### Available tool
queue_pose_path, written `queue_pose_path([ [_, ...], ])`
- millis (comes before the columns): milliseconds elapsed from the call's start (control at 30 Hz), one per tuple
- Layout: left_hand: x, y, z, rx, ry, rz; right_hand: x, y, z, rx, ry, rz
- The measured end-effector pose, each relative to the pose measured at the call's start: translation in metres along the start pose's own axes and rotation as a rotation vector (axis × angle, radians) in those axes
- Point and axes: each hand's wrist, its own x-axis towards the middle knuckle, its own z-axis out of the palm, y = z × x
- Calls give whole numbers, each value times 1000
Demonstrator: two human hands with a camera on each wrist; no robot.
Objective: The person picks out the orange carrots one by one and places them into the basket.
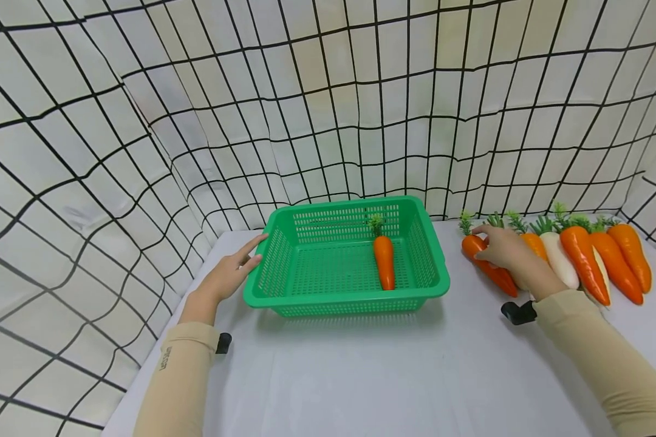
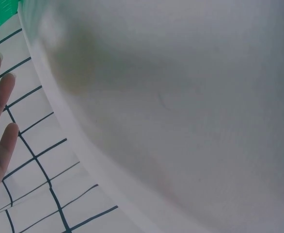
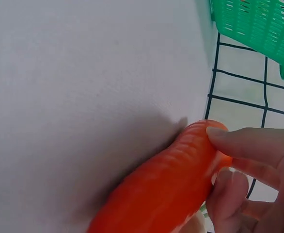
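At the left end of the green basket, my left hand has its fingers stretched out, fingertips right at the rim. Its straight fingers also show in the left wrist view. One orange carrot with a green top lies inside the basket, toward its right side. On the right, my right hand pinches a red-orange carrot near its leafy end, thumb on one side and fingers on the other. That carrot is the leftmost of the row on the table.
Right of my right hand lie a white radish, a large red-orange carrot and several more carrots, tops toward the back. A white netting wall with black grid lines rises behind the white table and along its left side.
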Motion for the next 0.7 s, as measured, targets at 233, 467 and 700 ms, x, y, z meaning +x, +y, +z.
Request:
queue_pose_path([
  [233,-1,-1,-1,4,0,-8,-2,-6,5,-153,-2,7],
  [467,1,-2,1,11,-10,-15,-3,-3,10,-164,17,-22],
  [700,1,0,-1,22,-7,-27,-2,1,2,-20,12,-14],
])
